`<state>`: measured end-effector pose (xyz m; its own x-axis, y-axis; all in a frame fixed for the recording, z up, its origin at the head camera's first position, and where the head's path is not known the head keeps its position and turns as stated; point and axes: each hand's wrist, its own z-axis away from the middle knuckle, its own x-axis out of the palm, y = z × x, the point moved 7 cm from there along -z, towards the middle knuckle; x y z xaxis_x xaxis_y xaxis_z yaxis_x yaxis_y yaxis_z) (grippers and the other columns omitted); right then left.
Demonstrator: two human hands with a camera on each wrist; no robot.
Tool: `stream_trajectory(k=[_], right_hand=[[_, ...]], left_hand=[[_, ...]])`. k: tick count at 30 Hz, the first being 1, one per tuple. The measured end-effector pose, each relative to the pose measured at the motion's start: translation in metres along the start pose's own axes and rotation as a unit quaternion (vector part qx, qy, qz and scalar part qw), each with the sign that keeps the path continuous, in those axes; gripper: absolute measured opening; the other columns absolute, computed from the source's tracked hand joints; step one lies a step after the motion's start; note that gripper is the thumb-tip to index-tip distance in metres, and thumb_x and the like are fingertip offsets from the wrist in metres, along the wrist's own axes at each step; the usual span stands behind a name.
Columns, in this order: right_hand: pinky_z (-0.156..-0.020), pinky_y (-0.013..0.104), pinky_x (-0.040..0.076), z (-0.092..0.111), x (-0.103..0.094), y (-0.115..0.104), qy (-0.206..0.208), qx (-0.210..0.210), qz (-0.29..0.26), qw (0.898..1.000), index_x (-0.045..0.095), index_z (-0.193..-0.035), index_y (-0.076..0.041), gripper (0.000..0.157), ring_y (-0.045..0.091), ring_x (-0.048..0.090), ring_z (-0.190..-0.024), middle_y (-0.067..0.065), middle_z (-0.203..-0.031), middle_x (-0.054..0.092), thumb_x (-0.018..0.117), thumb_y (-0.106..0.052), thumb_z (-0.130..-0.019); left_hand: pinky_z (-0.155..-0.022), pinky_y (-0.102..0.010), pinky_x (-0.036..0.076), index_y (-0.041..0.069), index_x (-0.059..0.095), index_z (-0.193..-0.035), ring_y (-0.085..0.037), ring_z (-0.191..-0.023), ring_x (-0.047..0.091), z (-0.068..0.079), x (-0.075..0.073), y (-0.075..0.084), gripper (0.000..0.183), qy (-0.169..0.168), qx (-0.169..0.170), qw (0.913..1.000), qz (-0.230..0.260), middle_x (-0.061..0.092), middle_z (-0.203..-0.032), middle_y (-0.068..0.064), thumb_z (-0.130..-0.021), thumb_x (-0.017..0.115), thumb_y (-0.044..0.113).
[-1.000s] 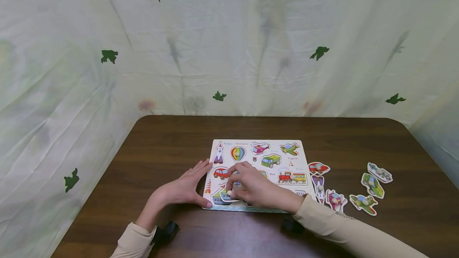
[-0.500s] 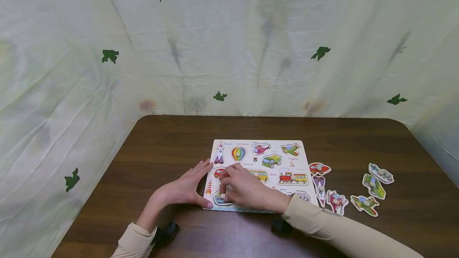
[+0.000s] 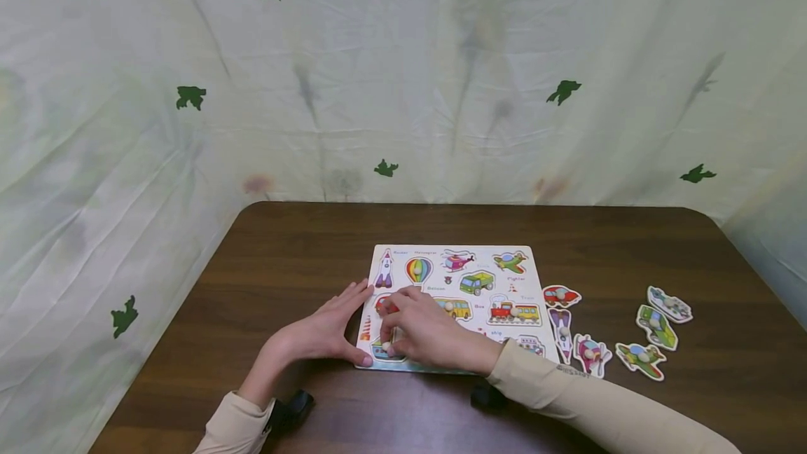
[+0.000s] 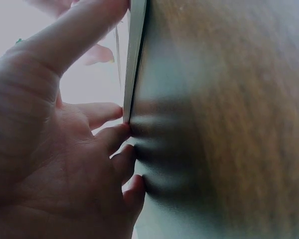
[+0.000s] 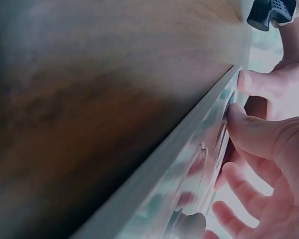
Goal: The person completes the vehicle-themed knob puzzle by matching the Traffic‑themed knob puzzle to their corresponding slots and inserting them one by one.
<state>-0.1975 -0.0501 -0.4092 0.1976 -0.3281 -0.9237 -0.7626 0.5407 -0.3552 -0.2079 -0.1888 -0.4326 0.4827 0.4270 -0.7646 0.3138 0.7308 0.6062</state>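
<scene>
A white peg puzzle board with colourful vehicle pictures lies on the table. My left hand rests at its left side, thumb at the front corner and fingers spread along the edge. In the left wrist view, the left fingertips touch down by the board's edge. Over the front left of the board, my right hand pinches the round knob of a boat puzzle piece, which lies over the boat picture. Its right part is hidden beneath my fingers. The right thumb shows close over the board in the right wrist view.
Right of the board lie loose knobbed pieces: a red car, a purple rocket, a pink helicopter, a green plane, a green truck and a pale piece. A balloon piece sits in the board.
My right hand has slid left with the boat piece, from beside the boat picture to over it, uncovering the yellow bus. The left hand has stayed in place.
</scene>
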Motion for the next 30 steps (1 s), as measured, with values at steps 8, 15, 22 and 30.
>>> stream_trajectory(k=[8, 15, 22, 30], right_hand=[[-0.100, 0.035, 0.037, 0.004, -0.002, -0.001, -0.003, 0.002, 0.015, 1.000, 0.073, -0.088, -0.026, 0.009, 0.021, 0.047, -0.114, -0.002, -0.118, 0.058, 0.079, -0.023, -0.083], [-0.102, 0.036, 0.038, 0.021, -0.015, -0.002, 0.020, 0.019, -0.014, 1.000, 0.071, -0.095, -0.022, 0.011, 0.020, 0.045, -0.117, -0.001, -0.119, 0.057, 0.076, -0.019, -0.086], [-0.102, 0.040, 0.038, 0.045, -0.038, -0.009, 0.062, 0.011, -0.037, 0.997, 0.068, -0.097, -0.020, 0.013, 0.022, 0.043, -0.121, 0.001, -0.126, 0.054, 0.076, -0.019, -0.087], [-0.101, 0.041, 0.040, 0.080, -0.069, -0.001, 0.117, 0.036, -0.067, 0.990, 0.065, -0.097, -0.026, 0.018, 0.015, 0.040, -0.124, -0.005, -0.129, 0.052, 0.078, -0.021, -0.086]], left_hand=[[-0.114, -0.061, 0.011, 0.003, 0.023, -0.155, -0.038, -0.148, 0.006, 0.000, -0.001, 0.000, 0.113, 0.000, 0.000, 1.0000, 0.005, 0.014, -0.163, -0.016, -0.072, 0.084, 0.049], [-0.115, -0.061, 0.010, 0.003, 0.024, -0.155, -0.037, -0.149, 0.005, 0.002, -0.001, -0.001, 0.112, -0.002, -0.005, 0.9999, 0.014, 0.014, -0.163, -0.015, -0.072, 0.084, 0.048], [-0.114, -0.062, 0.010, 0.002, 0.024, -0.155, -0.038, -0.148, 0.005, 0.001, 0.000, -0.001, 0.113, -0.002, -0.009, 0.9998, 0.018, 0.014, -0.162, -0.015, -0.071, 0.085, 0.047], [-0.115, -0.061, 0.010, 0.003, 0.024, -0.155, -0.036, -0.149, 0.005, -0.003, 0.001, -0.001, 0.114, -0.005, -0.019, 0.9996, 0.020, 0.014, -0.163, -0.014, -0.069, 0.085, 0.046]])
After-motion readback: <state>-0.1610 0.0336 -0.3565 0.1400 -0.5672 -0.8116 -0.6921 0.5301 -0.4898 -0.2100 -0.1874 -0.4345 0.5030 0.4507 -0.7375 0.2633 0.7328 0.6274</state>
